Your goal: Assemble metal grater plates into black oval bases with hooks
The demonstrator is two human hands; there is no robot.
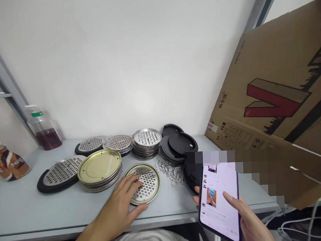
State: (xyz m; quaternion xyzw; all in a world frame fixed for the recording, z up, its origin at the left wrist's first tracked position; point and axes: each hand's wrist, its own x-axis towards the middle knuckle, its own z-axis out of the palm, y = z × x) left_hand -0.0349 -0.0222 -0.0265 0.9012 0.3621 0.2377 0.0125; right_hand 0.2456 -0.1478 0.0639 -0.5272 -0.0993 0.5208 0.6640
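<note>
My left hand [123, 201] lies over the near edge of a round metal grater disc [148, 186] with a gold rim; its fingers are stretched and apart, touching the perforated face. In my right hand [252, 215] is a smartphone [218, 210], its lit screen showing a chat with a small orange picture, thumb over the glass. Left of the disc stands a stack of gold round lids [100, 166]. To its right lies a heap of small wire hooks [171, 173], with black round plastic covers [182, 144] behind them.
Stacked grater discs [146, 140] and more flat graters [117, 142] stand along the wall. Two black-rimmed graters [63, 173] lie at left. Beyond them are a bottle of dark red liquid [47, 136] and a brown drink bottle [9, 162]. A large cardboard box [272, 95] leans at right.
</note>
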